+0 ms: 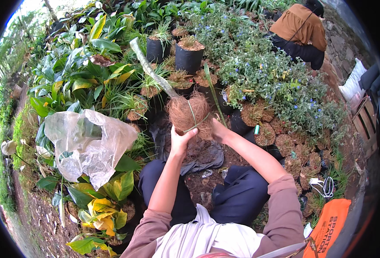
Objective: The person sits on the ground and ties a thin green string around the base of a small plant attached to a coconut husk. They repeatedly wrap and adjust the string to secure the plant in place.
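Above my lap is a ball of brown coir fibre (190, 115), bound with green string (193, 114) that crosses over its front. A long pale green, mottled leaf (151, 71) sticks out from its top and leans to the left. My left hand (182, 141) grips the ball's lower left side, thumb on the front. Against its lower right side is my right hand (219, 131), curled with its fingers partly hidden behind the ball. A narrow green leaf (213, 90) rises just beyond that hand. Below the ball, a dark plastic sheet (205, 159) lies on the ground with loose fibre on it.
A crumpled clear plastic bag (91, 144) rests on leafy plants to the left. Black potted plants (189, 56) stand ahead; blue-flowered plants (259, 64) spread right. A small green cylinder (256, 129), white cable (325, 187) and orange bag (330, 223) lie right. A person (299, 32) bends far right.
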Motion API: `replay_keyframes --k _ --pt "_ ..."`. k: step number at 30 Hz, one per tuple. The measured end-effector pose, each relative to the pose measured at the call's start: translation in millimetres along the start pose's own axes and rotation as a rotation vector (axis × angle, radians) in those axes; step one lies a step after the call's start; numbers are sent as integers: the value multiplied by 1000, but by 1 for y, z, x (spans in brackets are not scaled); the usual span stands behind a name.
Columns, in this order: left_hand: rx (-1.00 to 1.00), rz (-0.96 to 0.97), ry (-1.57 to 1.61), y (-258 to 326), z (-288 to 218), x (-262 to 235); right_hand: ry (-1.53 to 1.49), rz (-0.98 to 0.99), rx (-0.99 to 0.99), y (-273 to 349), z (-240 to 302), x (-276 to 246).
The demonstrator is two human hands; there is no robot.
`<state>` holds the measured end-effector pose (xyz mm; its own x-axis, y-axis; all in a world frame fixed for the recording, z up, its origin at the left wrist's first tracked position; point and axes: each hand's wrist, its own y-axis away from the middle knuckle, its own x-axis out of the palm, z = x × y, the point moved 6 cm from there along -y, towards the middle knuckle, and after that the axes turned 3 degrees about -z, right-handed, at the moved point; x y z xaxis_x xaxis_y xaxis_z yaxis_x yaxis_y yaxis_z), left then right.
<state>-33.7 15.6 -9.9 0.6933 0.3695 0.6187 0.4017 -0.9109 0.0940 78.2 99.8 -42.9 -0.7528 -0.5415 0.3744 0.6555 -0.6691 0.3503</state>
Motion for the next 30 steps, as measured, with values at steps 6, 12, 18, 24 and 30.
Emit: replay_keyframes --k 6,12,18,24,30 --pt "39 -73 44 -13 2 -10 -52 69 119 20 -8 22" --pt "16 -210 29 -16 0 -15 -121 -6 234 34 -9 29" --pt "107 -231 60 -21 3 -15 -233 28 239 45 -7 34" --pt "38 -194 0 -20 8 -8 566 246 -8 62 42 35" --pt "-53 -140 -136 -14 19 2 968 -331 -735 86 111 30"
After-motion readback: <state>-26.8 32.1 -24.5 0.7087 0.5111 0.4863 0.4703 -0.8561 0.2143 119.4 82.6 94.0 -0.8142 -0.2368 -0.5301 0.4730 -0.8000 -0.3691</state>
